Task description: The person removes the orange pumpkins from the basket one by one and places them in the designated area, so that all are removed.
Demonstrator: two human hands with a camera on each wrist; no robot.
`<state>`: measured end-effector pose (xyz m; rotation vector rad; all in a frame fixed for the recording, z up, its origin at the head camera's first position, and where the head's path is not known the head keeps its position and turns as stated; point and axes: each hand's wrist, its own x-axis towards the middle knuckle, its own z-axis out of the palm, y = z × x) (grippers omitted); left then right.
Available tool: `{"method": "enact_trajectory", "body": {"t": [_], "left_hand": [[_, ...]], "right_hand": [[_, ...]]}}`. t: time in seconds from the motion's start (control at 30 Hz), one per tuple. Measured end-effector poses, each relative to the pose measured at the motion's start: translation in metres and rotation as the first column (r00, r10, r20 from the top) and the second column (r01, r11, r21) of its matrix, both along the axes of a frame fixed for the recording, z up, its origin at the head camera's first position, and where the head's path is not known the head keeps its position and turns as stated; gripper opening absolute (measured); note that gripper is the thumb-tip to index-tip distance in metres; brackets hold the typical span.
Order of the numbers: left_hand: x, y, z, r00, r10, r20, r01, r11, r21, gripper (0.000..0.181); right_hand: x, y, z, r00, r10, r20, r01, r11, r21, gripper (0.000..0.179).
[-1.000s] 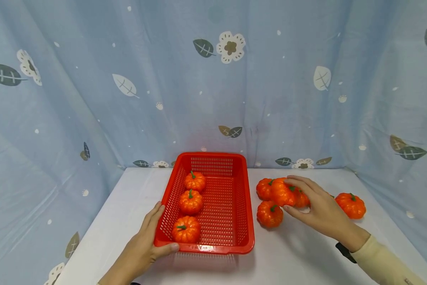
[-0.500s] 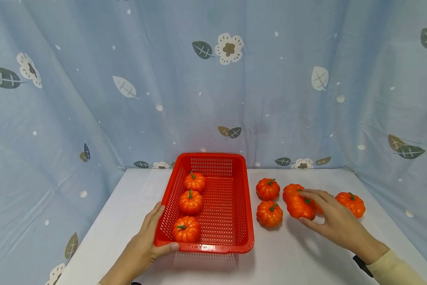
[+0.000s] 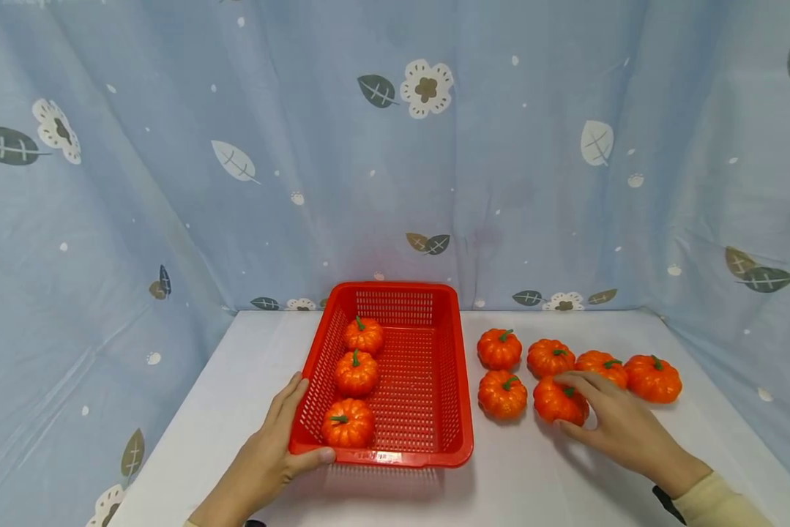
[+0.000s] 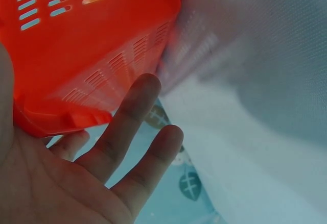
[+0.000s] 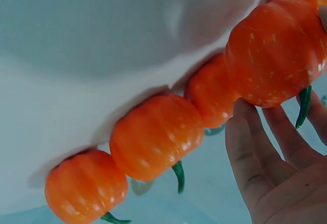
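A red plastic basket (image 3: 404, 395) stands on the white table, with 3 small orange toy pumpkins lined up along its left side: a far one (image 3: 364, 336), a middle one (image 3: 356, 373) and a near one (image 3: 348, 423). My left hand (image 3: 269, 450) holds the basket's near left corner, thumb on the front rim and fingers along the outer left wall. To the right of the basket, my right hand (image 3: 621, 424) grips a pumpkin (image 5: 276, 53) between thumb and fingers. Whether this pumpkin touches the table I cannot tell. Its green stem shows beside the fingers.
Left of the held pumpkin lie two pumpkins, one far (image 3: 499, 349) and one near (image 3: 502, 395). Behind it, a row holds a pumpkin (image 3: 550, 358), another pumpkin (image 3: 602, 368) and a larger pumpkin (image 3: 653, 379). A blue patterned curtain (image 3: 329, 168) borders the table (image 3: 256, 344).
My right hand has carried the gripped pumpkin rightward, then toward me and lower, in front of the back row. My left hand and the basket have stayed in place.
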<state>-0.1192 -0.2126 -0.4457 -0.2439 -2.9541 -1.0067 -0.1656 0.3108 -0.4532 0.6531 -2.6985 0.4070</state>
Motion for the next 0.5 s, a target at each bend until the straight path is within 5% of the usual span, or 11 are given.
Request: {"method": "enact_trajectory", "body": {"t": [0.5], "left_hand": [[0.0002, 0.0001, -0.001, 1.0, 0.005, -0.015, -0.005, 1.0, 0.005, 0.116]], "right_hand": [[-0.0072, 0.0003, -0.01, 0.995, -0.043, 0.089, 0.04, 0.999, 0.038, 0.072]]}}
